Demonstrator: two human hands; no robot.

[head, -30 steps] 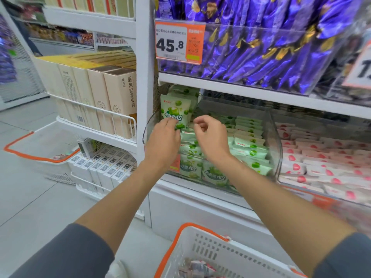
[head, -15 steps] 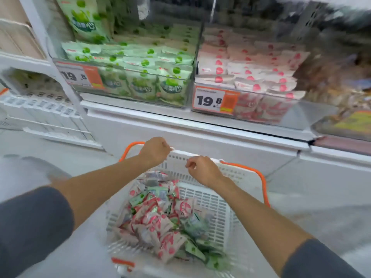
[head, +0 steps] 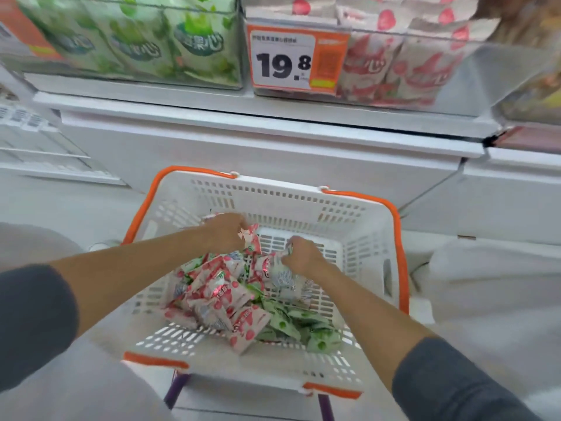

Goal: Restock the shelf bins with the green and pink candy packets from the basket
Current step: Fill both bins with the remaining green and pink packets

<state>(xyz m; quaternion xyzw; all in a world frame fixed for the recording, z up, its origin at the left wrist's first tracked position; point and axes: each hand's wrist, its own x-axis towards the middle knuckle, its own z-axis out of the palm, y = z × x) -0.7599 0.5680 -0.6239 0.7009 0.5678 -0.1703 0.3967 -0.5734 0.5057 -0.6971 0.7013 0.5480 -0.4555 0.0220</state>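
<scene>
Below shelf bins [head: 212, 50], both hands curl closed on basket [head: 364, 214] packets: left hand [head: 226, 232], right hand [head: 303, 255].

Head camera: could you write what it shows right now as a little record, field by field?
place: shop aisle, basket below shelf bins
basket contents: mixed pink packets and green packets, loose heap
left hand: in the basket, closed on packets at the heap's far side
right hand: in the basket, gripping a pale packet
green bin: upper left, stocked
pink bin: upper right, stocked
price tag: 19.8, on the pink bin
</scene>
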